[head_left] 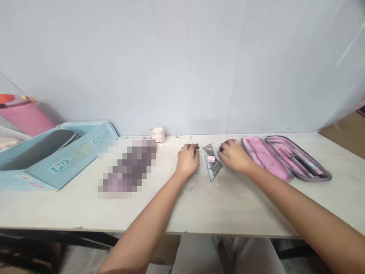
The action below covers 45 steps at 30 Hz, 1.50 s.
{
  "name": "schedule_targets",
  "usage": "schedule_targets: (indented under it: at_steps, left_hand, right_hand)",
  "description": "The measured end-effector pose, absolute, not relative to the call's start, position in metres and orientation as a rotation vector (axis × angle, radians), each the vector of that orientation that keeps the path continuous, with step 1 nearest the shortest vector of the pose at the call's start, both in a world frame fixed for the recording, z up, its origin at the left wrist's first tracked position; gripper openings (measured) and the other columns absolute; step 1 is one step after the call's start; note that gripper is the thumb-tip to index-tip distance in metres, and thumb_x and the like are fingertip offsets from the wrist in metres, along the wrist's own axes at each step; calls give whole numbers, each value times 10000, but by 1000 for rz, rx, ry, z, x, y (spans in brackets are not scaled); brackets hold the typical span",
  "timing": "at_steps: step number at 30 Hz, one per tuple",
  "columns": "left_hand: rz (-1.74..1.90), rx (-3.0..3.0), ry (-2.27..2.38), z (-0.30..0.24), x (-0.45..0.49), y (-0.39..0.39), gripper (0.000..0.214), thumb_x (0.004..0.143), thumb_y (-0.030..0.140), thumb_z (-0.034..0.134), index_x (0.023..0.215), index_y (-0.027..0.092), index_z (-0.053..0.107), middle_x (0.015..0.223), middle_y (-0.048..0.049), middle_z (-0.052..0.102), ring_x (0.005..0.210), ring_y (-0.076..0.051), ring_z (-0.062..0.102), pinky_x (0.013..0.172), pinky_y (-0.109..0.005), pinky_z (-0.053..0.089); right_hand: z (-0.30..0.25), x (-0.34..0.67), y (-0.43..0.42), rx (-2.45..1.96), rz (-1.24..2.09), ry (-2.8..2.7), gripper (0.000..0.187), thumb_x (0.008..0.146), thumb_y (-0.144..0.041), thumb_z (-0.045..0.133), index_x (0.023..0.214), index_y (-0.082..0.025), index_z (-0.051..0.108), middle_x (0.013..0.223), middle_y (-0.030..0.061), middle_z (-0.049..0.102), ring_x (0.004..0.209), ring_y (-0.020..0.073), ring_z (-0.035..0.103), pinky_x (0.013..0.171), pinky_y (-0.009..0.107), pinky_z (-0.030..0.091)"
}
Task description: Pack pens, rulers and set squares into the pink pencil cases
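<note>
Grey see-through set squares [211,173] lie overlapped on the table between my two hands. A small pink and white eraser [211,158] rests on top of them. My left hand [188,159] is just left of the pile, its fingers curled down at the tabletop. A small dark thing [197,146] shows at its fingertips; its kind cannot be made out. On the other side, my right hand [234,155] has bent fingers closed at the right edge of a set square. Its fingertips are partly hidden.
An open pink pencil case [269,160] with pens in one half lies right of my right hand. To the left are a blurred-out purplish object [128,167], a roll of white tape [157,134] and an open blue box [76,156]. A wall [182,68] rises behind the table.
</note>
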<state>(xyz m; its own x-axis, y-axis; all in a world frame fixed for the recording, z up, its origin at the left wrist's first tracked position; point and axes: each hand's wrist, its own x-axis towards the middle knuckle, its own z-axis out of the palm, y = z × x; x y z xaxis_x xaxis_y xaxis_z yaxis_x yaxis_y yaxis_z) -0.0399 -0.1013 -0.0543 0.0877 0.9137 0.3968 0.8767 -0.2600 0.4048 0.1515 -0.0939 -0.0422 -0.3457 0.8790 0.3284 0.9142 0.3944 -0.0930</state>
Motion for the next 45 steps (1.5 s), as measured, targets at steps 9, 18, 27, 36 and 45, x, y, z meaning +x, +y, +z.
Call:
schedule_targets:
  at_steps: [9,18,27,36,45]
  left_hand:
    - [700,2316,2043,-74,-63,-99,287,848,228,351,1037,205,566,1072,-101,557,998,-262,511,841,-425,386]
    - [1108,2164,1730,-73,-58,-95,250,851,283,404,921,156,608,976,-104,593,956,-231,527,859,-381,388]
    - [1204,1638,1033,-56,-28,-115,240,720,382,624,716,143,606,696,-1,603,692,-124,537,718,-260,422]
    - [1033,1822,927,-40,74,-110,240,786,318,545,953,162,618,936,-53,653,893,-164,583,869,-313,429]
    - [641,2540,937,-45,199,-107,336,815,335,485,1103,191,583,1160,-83,574,1126,-230,482,1004,-381,341]
  right_hand:
    - [-56,61,-79,-1654,-128,-2440,382,821,-347,396,996,-120,648,1085,177,555,1083,302,418,860,408,351]
    - [-50,71,-86,-1642,-268,-2223,362,793,-378,435,863,-101,656,969,170,590,987,293,466,854,420,352]
    - [-50,128,-122,-1008,-592,-2187,164,784,-254,494,853,-141,591,932,94,591,1029,231,463,1048,434,225]
    - [-49,235,-133,-1166,-690,-2013,197,858,-271,421,892,-156,578,945,93,590,1036,224,457,1033,450,232]
    - [-79,367,-137,-2114,-412,-1581,327,829,-361,400,906,-124,613,929,159,581,943,288,472,832,446,364]
